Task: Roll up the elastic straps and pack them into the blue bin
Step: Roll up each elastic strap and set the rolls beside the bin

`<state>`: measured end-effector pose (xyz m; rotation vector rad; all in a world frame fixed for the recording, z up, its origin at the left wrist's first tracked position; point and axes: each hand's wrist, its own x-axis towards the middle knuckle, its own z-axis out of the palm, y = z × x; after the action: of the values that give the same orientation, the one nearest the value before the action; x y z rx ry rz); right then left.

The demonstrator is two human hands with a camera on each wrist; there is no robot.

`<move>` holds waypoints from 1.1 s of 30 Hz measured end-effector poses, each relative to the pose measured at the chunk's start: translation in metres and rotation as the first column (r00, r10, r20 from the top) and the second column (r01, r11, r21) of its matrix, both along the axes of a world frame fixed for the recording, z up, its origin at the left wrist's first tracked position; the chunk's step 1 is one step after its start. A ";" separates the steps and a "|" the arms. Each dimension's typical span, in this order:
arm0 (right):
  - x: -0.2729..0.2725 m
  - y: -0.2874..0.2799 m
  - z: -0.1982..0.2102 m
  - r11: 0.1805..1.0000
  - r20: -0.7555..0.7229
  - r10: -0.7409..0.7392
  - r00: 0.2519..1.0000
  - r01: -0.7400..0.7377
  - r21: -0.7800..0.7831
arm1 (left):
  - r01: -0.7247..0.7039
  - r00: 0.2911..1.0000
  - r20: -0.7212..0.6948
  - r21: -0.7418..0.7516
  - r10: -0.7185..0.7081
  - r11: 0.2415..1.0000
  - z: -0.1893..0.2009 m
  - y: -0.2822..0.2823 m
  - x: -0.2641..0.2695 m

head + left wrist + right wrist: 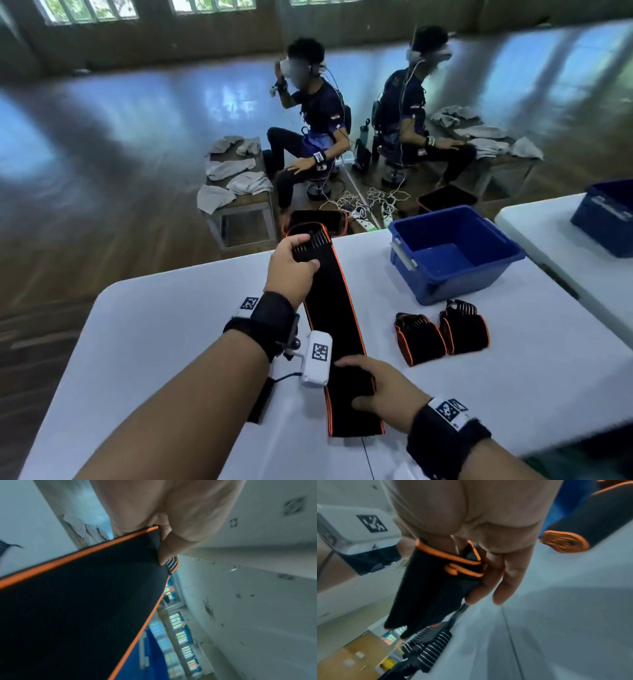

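A long black elastic strap (334, 318) with orange edging lies stretched along the white table (171, 325). My left hand (303, 253) grips its far, ribbed end at the table's far edge; the thumb (164, 550) pinches the strap (85, 608). My right hand (363, 383) holds the strap near its close end, the bunched fabric (436, 585) caught between thumb and fingers (505, 581). Two rolled straps (419, 337) (466, 329) lie to the right; one roll (573, 536) also shows by my right wrist. The blue bin (428, 284) stands behind them, with nothing visible inside.
A second blue bin (609, 219) sits on a neighbouring table at the right. Beyond the far edge, two seated people (315, 137) (411, 123) work at benches with grey towels (236, 171); black bins (445, 200) and cables (370, 202) lie on the floor.
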<state>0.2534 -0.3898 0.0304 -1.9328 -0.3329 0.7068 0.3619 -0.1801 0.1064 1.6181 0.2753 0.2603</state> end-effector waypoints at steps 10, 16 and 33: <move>-0.045 -0.025 -0.051 0.944 -0.021 -0.238 0.971 0.226 -0.241 | 0.317 0.895 -0.437 0.484 -0.089 0.816 -0.123 0.023 0.007; -0.060 -0.017 -0.060 0.882 0.015 -0.400 0.916 0.389 -0.266 | 0.401 0.876 -0.469 0.585 -0.110 0.705 -0.145 0.023 0.010; -0.057 -0.020 -0.054 0.860 0.108 -0.402 0.909 0.416 -0.297 | 0.421 0.904 -0.376 0.695 -0.204 0.583 -0.123 0.033 -0.077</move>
<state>0.1967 -0.4100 -0.0232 -2.2262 0.1823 0.4519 0.2850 -0.1467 -0.0171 2.5353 0.0487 -0.1569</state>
